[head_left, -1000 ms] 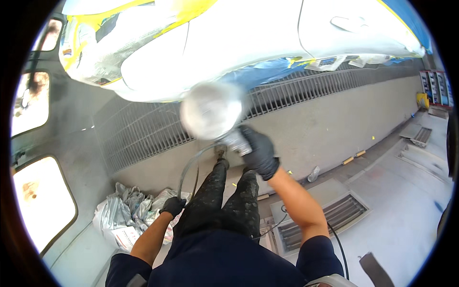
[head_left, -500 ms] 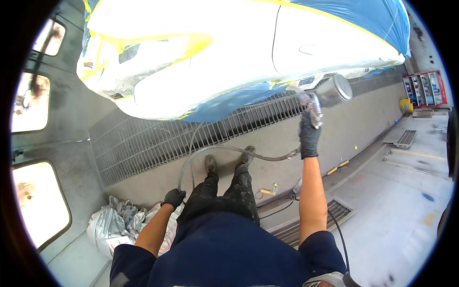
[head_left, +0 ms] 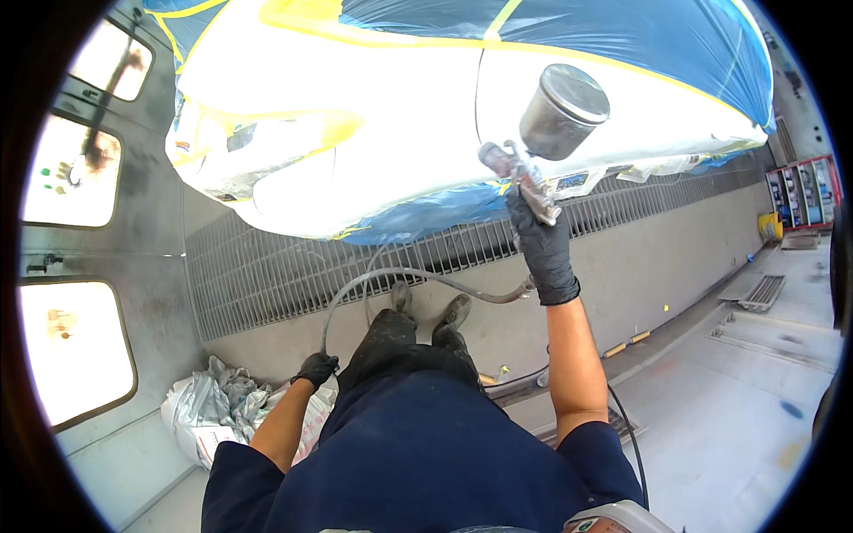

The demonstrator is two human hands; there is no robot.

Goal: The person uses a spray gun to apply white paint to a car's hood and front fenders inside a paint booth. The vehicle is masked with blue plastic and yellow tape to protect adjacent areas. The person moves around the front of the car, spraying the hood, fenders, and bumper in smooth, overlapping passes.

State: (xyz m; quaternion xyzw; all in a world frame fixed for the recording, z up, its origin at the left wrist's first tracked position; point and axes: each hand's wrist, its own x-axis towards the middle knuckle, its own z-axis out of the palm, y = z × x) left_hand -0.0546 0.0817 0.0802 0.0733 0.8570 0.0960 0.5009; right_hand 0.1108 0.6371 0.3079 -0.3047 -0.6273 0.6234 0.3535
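A spray gun with a grey metal paint cup on top is gripped in my right hand, which wears a black glove. The gun is held out in front of a white car body; whether paint is leaving its nozzle I cannot make out. From the gun's handle a grey air hose loops to the left. My left hand, also in a black glove, is closed around that hose beside my left leg. Blue masking film and yellow tape edge the car.
Floor grating runs beneath the car's side. Bulging plastic bags lie at the lower left, by a wall with bright windows. A red-framed shelf with a yellow container stands far right. A black cord hangs by my right arm.
My right hand has moved the spray gun left and farther forward, in front of the car's side. My feet have shifted, and my left hand still holds the hose.
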